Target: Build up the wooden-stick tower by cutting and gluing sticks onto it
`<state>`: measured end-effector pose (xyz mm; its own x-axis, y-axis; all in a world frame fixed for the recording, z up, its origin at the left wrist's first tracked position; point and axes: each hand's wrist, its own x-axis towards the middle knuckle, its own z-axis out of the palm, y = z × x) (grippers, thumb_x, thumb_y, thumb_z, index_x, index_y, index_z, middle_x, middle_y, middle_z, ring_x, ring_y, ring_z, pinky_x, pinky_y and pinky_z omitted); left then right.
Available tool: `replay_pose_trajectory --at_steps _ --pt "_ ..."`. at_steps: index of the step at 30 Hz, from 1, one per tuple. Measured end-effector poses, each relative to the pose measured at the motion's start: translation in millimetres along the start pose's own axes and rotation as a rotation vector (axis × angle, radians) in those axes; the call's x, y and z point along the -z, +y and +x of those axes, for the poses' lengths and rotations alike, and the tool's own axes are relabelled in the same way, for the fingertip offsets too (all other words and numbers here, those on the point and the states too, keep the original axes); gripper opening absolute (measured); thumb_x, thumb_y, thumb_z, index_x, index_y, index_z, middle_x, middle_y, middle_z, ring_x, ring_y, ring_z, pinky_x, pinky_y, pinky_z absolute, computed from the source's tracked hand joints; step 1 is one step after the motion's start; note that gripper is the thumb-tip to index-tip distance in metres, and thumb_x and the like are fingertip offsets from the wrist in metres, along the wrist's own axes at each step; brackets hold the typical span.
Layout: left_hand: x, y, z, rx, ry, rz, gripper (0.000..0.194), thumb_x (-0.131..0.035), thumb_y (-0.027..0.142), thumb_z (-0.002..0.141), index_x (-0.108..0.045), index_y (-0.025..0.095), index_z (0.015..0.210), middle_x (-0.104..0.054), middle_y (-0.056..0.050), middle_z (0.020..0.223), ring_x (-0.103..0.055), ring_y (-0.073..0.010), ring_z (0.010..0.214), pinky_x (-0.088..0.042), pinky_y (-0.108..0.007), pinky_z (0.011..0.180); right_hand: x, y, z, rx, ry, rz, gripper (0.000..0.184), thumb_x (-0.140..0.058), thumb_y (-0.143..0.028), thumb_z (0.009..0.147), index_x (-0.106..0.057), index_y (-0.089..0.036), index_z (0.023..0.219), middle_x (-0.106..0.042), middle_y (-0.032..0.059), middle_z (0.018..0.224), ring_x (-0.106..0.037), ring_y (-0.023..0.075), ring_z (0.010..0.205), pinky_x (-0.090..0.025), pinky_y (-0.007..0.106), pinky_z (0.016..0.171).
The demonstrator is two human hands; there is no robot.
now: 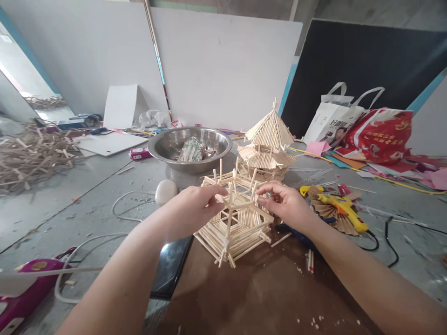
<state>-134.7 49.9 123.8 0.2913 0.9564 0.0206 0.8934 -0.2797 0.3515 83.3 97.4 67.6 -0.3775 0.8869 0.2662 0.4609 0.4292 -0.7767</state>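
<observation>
In the head view, a brown board [223, 302] lies nearest, with a dark flat device [169, 272] along its left side. On the board's far part sits the six-sided stick frame [218, 238], open at the top, with short uprights [231, 190] rising around its rim. The left hand [195, 209] and right hand [282, 200] flank it, fingers bent in at the rim by uprights on either side; I cannot tell whether either pinches a stick or merely touches. The step looks like setting or steadying the upper tier; the next move seems to call for light, even pressure, keeping the uprights straight. Farther right lies a yellow glue gun [344, 211]; beyond the frame stand a roofed stick tower [268, 132] and, to its left, a metal basin [190, 164].
</observation>
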Motion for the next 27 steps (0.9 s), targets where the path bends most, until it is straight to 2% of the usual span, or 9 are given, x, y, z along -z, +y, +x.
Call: replay_pose_trajectory --at_steps 8,13,16,19,20,22,24,26,27 --pt "-5.4 6.7 3.4 -0.03 -0.014 0.003 0.02 -0.042 0.033 0.08 -0.056 0.019 0.079 -0.058 0.001 0.063 -0.048 -0.0096 0.053 -0.032 -0.021 0.049 -2.2 -1.1 0.8 0.012 -0.001 -0.035 0.016 -0.055 -0.031 0.073 -0.06 -0.021 0.084 -0.057 0.0016 0.084 -0.045 0.01 0.058 -0.037 0.026 0.055" --pt "-10.5 12.8 8.0 0.0 0.005 0.071 0.023 -0.044 0.034 0.079 -0.054 0.017 0.068 -0.055 0.001 0.058 -0.046 -0.0095 0.05 -0.03 -0.022 0.048 -2.9 -0.4 -0.1 0.016 -0.005 -0.029 0.016 -0.055 -0.032 0.074 -0.06 -0.02 0.084 -0.056 0.001 0.083 -0.045 0.0094 0.057 -0.037 0.024 0.054" --pt "-3.9 9.1 3.9 0.005 -0.002 0.062 0.024 -0.043 0.037 0.08 -0.058 0.018 0.075 -0.055 0.002 0.057 -0.046 -0.0095 0.05 -0.031 -0.022 0.049 -1.2 1.1 -0.3 -0.003 0.014 -0.011 0.016 -0.054 -0.031 0.073 -0.06 -0.02 0.083 -0.057 0.0016 0.085 -0.047 0.0101 0.06 -0.039 0.025 0.057" --pt "10.2 -4.6 -5.4 0.02 0.02 -0.001 0.032 -0.041 0.043 0.081 -0.057 0.021 0.099 -0.057 0.002 0.062 -0.048 -0.0097 0.053 -0.033 -0.021 0.051 3.1 5.2 1.3 -0.007 0.076 0.022 0.017 -0.053 -0.03 0.073 -0.061 -0.019 0.083 -0.057 0.0029 0.086 -0.051 0.0129 0.069 -0.041 0.027 0.062" --pt "15.0 -9.3 -9.0 0.039 0.05 -0.012 0.034 -0.04 0.044 0.081 -0.056 0.021 0.1 -0.058 0.002 0.064 -0.048 -0.01 0.055 -0.034 -0.021 0.051 4.7 7.7 2.5 -0.007 0.097 0.031 0.017 -0.052 -0.029 0.073 -0.061 -0.018 0.083 -0.057 0.0034 0.087 -0.051 0.0141 0.073 -0.042 0.028 0.063" --pt "22.3 -13.8 -16.1 0.028 0.061 -0.022 0.034 -0.038 0.045 0.082 -0.059 0.019 0.091 -0.058 0.001 0.065 -0.05 -0.0104 0.057 -0.035 -0.021 0.052 7.3 15.0 5.8 -0.008 0.121 0.031 0.018 -0.049 -0.023 0.072 -0.061 -0.018 0.085 -0.057 0.0041 0.089 -0.052 0.0159 0.08 -0.042 0.03 0.069" --pt "25.5 -7.5 -23.3 -0.047 -0.024 -0.046 0.031 -0.04 0.043 0.082 -0.06 0.018 0.082 -0.058 0.002 0.062 -0.049 -0.0096 0.054 -0.036 -0.02 0.05 8.3 24.6 10.0 -0.001 0.121 0.017 0.027 -0.042 -0.012 0.069 -0.061 -0.018 0.087 -0.057 0.0037 0.092 -0.052 0.0162 0.085 -0.042 0.032 0.075" --pt "24.3 9.8 -30.6 -0.204 -0.21 -0.127 0.026 -0.042 0.037 0.082 -0.061 0.02 0.083 -0.06 0.003 0.064 -0.051 -0.0087 0.054 -0.038 -0.019 0.051 7.8 34.4 14.1 0.003 0.116 0.019 0.04 -0.035 -0.005 0.062 -0.061 -0.019 0.089 -0.057 0.0035 0.097 -0.052 0.0158 0.086 -0.042 0.033 0.078" --pt "22.0 20.8 -34.0 -0.287 -0.299 -0.171 0.021 -0.043 0.032 0.083 -0.061 0.022 0.087 -0.063 0.002 0.073 -0.055 -0.0091 0.061 -0.04 -0.018 0.056 7.4 38.6 15.8 0.003 0.122 0.025 0.045 -0.033 -0.004 0.059 -0.06 -0.019 0.091 -0.057 0.0037 0.1 -0.052 0.0156 0.086 -0.042 0.033 0.078"
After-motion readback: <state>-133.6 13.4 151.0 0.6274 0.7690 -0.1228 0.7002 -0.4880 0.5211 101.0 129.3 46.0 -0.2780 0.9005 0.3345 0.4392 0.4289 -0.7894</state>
